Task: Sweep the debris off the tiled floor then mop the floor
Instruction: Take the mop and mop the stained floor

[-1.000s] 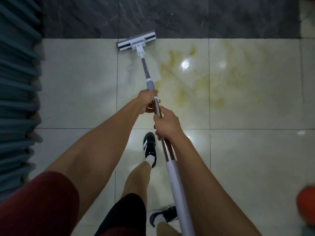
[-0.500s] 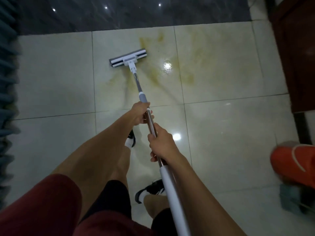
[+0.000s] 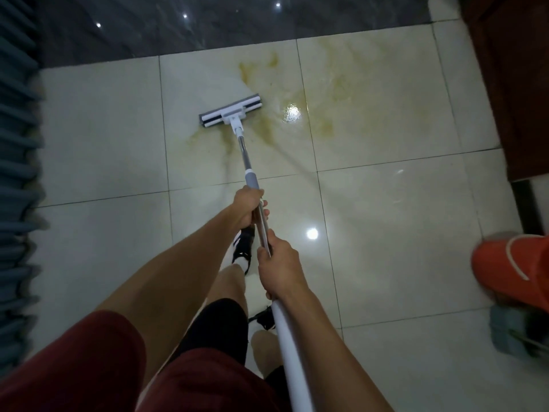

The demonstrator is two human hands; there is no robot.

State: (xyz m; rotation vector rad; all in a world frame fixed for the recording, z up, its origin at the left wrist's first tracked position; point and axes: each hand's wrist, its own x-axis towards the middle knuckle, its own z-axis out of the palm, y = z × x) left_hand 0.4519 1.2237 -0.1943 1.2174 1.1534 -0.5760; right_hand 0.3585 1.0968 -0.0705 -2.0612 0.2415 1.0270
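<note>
**Kid:** Why are two hands on the stick?

**Helper:** The long mop with the shiny metal pole and flat white-and-grey head (image 3: 231,113) is long. The left hand (image 3: 249,207) is wrapped tight around the pole higher up, near the grey collar. The right hand (image 3: 278,268) is wrapped around it lower down, just above the white part. I think one hand steers and the other pushes.

**Kid:** Where is the mop head?

**Helper:** It lies flat on the pale shiny tiled floor (image 3: 386,233), right at the edge of the yellow-brown wet stain (image 3: 267,129). It needs to sit flat so the whole pad rubs the tile.

**Kid:** Is the floor clean yet?

**Helper:** Not yet, I think. Streaks show on both sides of the head, and more stain sits farther off near the dark stone strip (image 3: 237,22).

**Kid:** Is there a bucket?

**Helper:** I see no bucket. An orange thing with a white line (image 3: 514,269) is at the right, over something blue-grey (image 3: 511,331). They are blurry, so I cannot tell what they are or whether they hold anything.
</note>
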